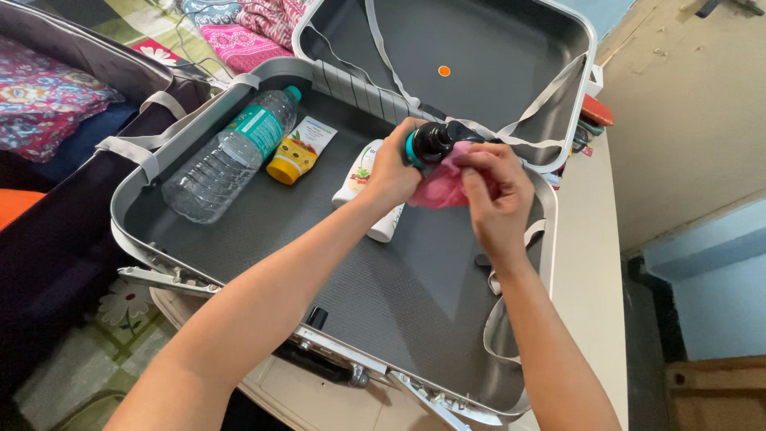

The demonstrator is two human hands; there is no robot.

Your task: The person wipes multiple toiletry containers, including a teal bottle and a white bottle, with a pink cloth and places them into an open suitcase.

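Forearms reached in from the near edge, over the open grey suitcase [263, 231] lying on the pale worktop [590, 263]. Left hand [391, 172] was closed around the neck end of a small dark bottle [435, 142] with a teal band, held in the air above the case floor, cap end toward the lid. Right hand [496, 195] had its fingers [477, 191] pinched shut on a pink cloth [443, 190], pressed against the underside of the bottle.

Handling, as a judgement: the bottle looked like smooth, rigid plastic, light enough for one hand and likely slippery where glossy; the band or neck seemed the surest hold. The cloth was soft and limp, gathering wherever pinched.

Just behind the left hand, a white tube [361, 183] lay on the case floor, partly hidden. Farther left lay a yellow-capped tube [297, 153] and a clear water bottle [231, 156] with a teal label, side by side, close together. Beyond, the lid [479, 48] stood raised, white straps [383, 48] hanging across it. Patterned fabrics [239, 24] lay behind.
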